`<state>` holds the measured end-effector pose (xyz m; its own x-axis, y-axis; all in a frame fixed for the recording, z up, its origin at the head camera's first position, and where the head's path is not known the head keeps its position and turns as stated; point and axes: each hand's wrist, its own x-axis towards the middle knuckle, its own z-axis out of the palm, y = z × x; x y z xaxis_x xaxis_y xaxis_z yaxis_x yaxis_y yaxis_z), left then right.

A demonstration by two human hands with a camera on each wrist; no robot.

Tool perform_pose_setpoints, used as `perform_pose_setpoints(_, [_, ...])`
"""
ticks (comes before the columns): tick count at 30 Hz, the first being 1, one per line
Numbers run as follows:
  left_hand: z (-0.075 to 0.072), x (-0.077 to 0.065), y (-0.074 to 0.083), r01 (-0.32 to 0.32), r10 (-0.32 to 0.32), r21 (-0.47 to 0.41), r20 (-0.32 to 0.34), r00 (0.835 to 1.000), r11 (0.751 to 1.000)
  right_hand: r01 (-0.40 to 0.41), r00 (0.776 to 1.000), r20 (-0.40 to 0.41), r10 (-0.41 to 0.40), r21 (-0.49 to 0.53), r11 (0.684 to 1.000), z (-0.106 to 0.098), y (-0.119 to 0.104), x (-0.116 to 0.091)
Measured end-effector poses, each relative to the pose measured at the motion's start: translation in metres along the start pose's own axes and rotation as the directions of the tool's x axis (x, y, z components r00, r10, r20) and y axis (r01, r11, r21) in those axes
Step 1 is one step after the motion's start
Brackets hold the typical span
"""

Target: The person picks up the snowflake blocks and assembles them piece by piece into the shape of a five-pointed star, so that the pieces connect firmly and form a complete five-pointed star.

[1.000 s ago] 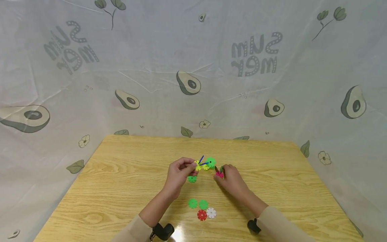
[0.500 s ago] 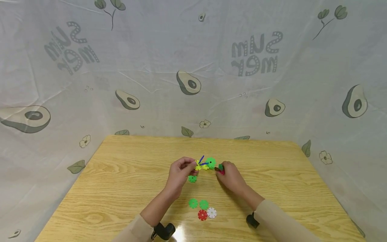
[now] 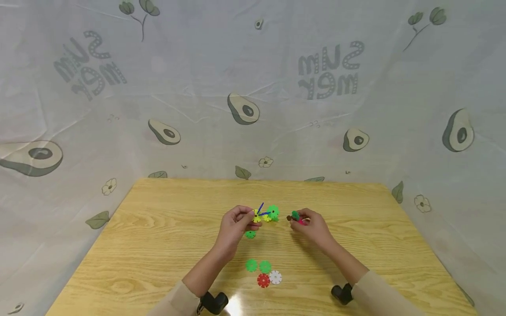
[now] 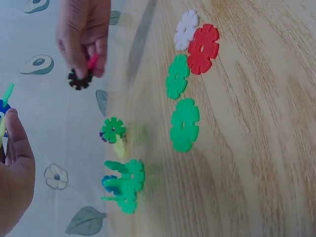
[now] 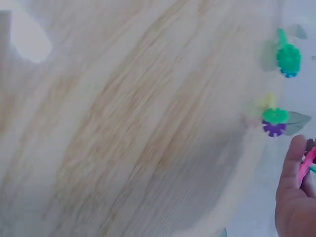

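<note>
Beyond the red disc [image 3: 263, 280], leftward, the left hand [image 3: 233, 227] pinches a yellow-and-blue cluster [image 3: 256, 216]; beyond it rightward, the right hand [image 3: 316, 227] pinches a pink-green-brown cluster [image 3: 295, 215].

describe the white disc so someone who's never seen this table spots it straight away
In the head view, find the wooden table, then look low in the middle, where four flat notched discs lie together. The white disc is the rightmost, beside the red disc. Its colour sets it apart: the others are red and green.

The yellow disc [image 3: 257, 218] is bright, the pink disc [image 5: 306, 165] vivid (the pale grey cloth [image 3: 197, 66] avocado-printed).
</note>
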<state>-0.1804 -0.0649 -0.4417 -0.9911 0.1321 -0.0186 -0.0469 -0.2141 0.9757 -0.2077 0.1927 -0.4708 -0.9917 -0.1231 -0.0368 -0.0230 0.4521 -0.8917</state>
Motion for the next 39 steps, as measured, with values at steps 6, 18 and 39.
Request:
perform_pose_setpoints(6, [0.005,-0.001,-0.002,0.009,-0.007,-0.062,0.028,1.000,0.998,-0.012,0.996,0.083,-0.013,0.303,0.953,-0.007,-0.008,-0.012])
perform_pose_setpoints(18, [0.009,-0.002,-0.003,0.026,-0.014,-0.150,0.081,0.997,0.988,-0.113,0.984,0.177,0.011,0.580,0.807,-0.007,-0.026,-0.024])
perform_pose_setpoints(39, [0.012,-0.004,-0.004,0.048,-0.027,-0.155,0.140,0.990,0.987,-0.103,0.990,0.144,0.004,0.685,0.721,-0.004,-0.042,-0.027])
